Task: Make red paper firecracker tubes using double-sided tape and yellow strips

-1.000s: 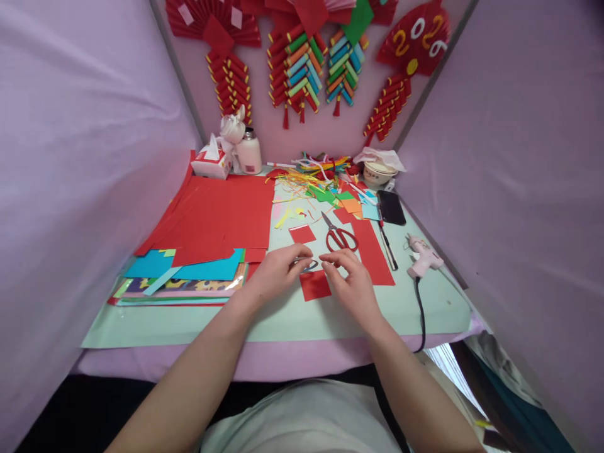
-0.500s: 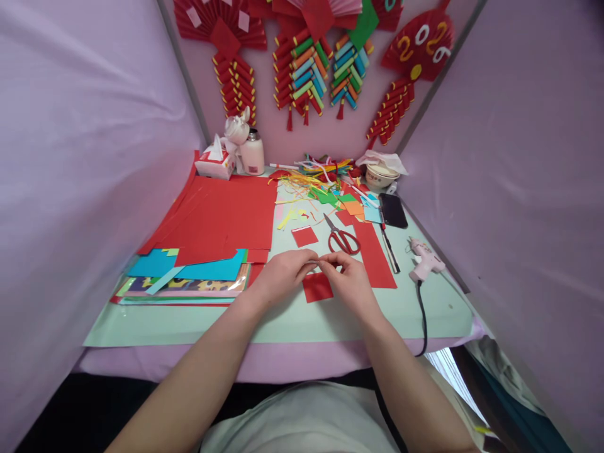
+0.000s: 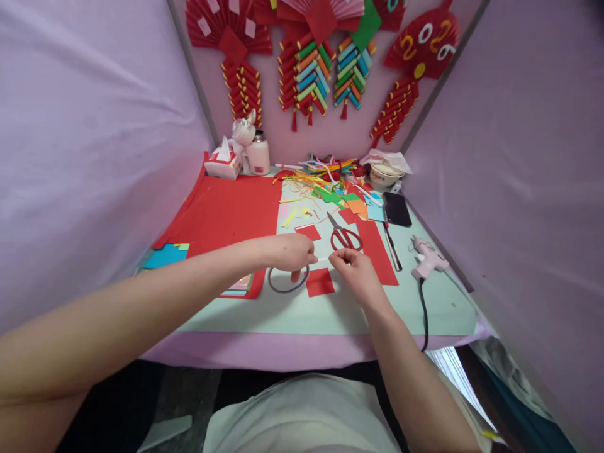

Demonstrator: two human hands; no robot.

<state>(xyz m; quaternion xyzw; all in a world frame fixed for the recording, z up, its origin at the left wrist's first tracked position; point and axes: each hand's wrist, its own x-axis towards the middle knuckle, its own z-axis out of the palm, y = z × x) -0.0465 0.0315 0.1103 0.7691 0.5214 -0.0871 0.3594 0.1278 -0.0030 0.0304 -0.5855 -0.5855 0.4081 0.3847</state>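
Observation:
My left hand (image 3: pixel 293 251) is closed on a thin ring-shaped roll of tape (image 3: pixel 283 291), which hangs below the fingers over the table. A short whitish strip of tape (image 3: pixel 323 259) stretches from there to my right hand (image 3: pixel 352 265), whose thumb and finger pinch its end. Just below the strip lies a red paper square (image 3: pixel 319 283). Another red square (image 3: pixel 308 231), with a pale strip along its far edge, lies behind my left hand. Red-handled scissors (image 3: pixel 346 238) rest beyond my right hand, their blades pointing away.
Large red sheets (image 3: pixel 236 207) cover the left side, over stacked coloured paper. At right lie a long red strip (image 3: pixel 377 258), a phone (image 3: pixel 397 209) and a corded glue gun (image 3: pixel 428 258). Paper scraps (image 3: pixel 330 195), a bowl (image 3: pixel 384 174) and a tissue box (image 3: pixel 223 165) are behind.
Before, both hands were together, pinching something small. Now they are slightly apart with a strip between them. The left forearm has swung outward, and the tape roll shows under the left hand.

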